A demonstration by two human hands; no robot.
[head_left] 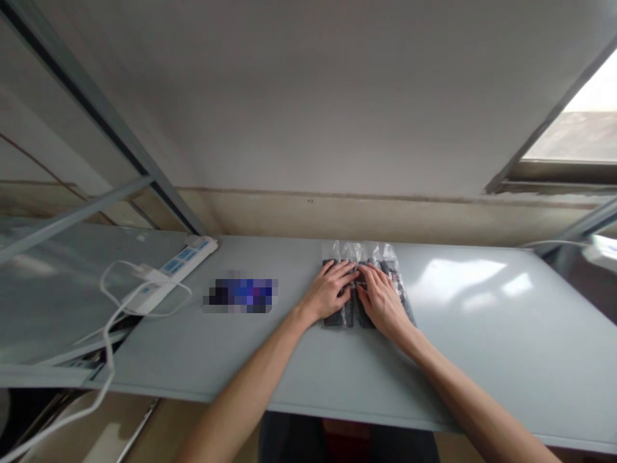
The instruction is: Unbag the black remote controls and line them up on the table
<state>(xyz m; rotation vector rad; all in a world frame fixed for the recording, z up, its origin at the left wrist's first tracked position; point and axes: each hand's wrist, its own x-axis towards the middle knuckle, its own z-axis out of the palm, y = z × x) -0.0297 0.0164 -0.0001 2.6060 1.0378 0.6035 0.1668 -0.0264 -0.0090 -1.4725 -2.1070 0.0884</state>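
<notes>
My left hand (328, 291) and my right hand (380, 302) lie flat on a row of transparent plastic bags (359, 254), their fingertips almost meeting. The bags hold dark grey flat items, and their sealed tops stick out beyond my fingers. My palms and fingers hide the middle of the bags. I cannot tell how many bags there are. Neither hand visibly grips them. To the left of my left hand, a pixelated blue and black object (241, 296) lies on the pale grey table (482, 360).
A white power strip (178, 276) with a tangled white cable (110, 334) lies at the table's far left. A grey metal frame (96, 109) rises at the left, beside a glossy grey panel (62, 289). A wall stands behind the table's far edge.
</notes>
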